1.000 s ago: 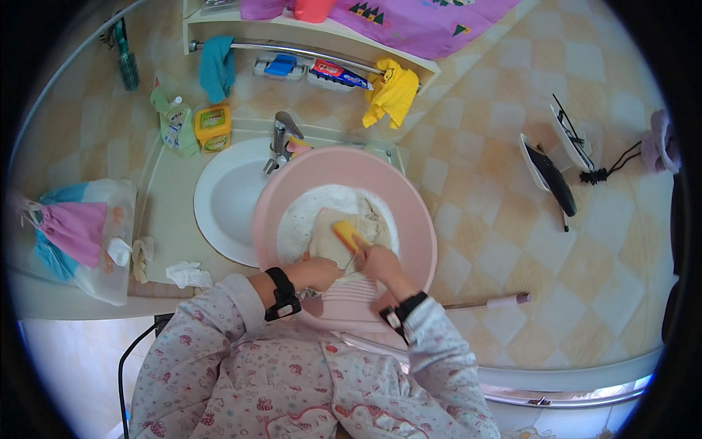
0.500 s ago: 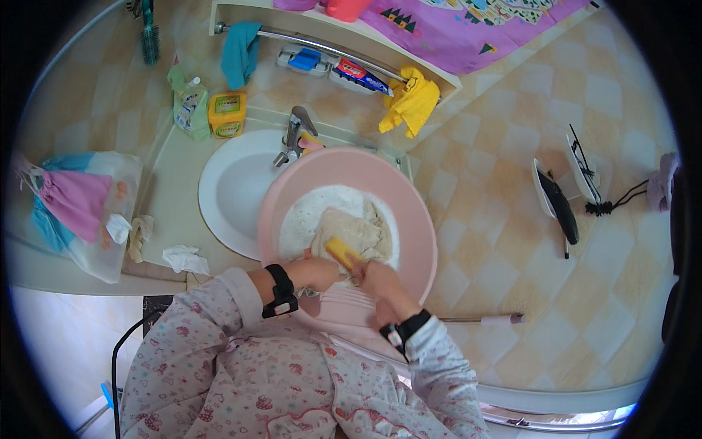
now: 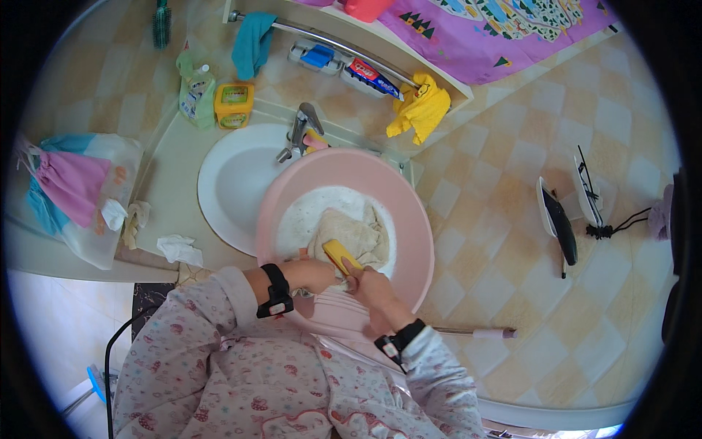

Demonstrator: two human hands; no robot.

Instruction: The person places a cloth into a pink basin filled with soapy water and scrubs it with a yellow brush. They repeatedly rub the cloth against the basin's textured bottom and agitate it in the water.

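Yellow soap, a small bar (image 3: 341, 255), is pinched in the fingers of the right hand (image 3: 373, 285) and pressed against a beige cloth (image 3: 351, 235). The left hand (image 3: 311, 274) is closed on the near edge of the same cloth, gripping it just beside the soap. Both hands meet at the near side of a round pink basin (image 3: 413, 241), and the cloth lies bunched in white, foamy water inside it. Each wrist wears a black band, and the sleeves are pale with a small pink print.

The basin rests over the right part of a white sink (image 3: 234, 183), below a metal tap (image 3: 300, 128). On the tabletop (image 3: 172, 175) to the left of the sink lie a crumpled white tissue (image 3: 179, 249) and a clear bag holding pink and blue fabric (image 3: 73, 186). Behind the sink stand a yellow tub (image 3: 234, 104) and a pale green pouch (image 3: 194, 88). A teal cloth (image 3: 252, 44) and a yellow cloth (image 3: 420, 110) hang from a rail above. To the right, on the checked tile floor (image 3: 504, 219), lie a pair of slippers (image 3: 556, 216), well apart from the basin.
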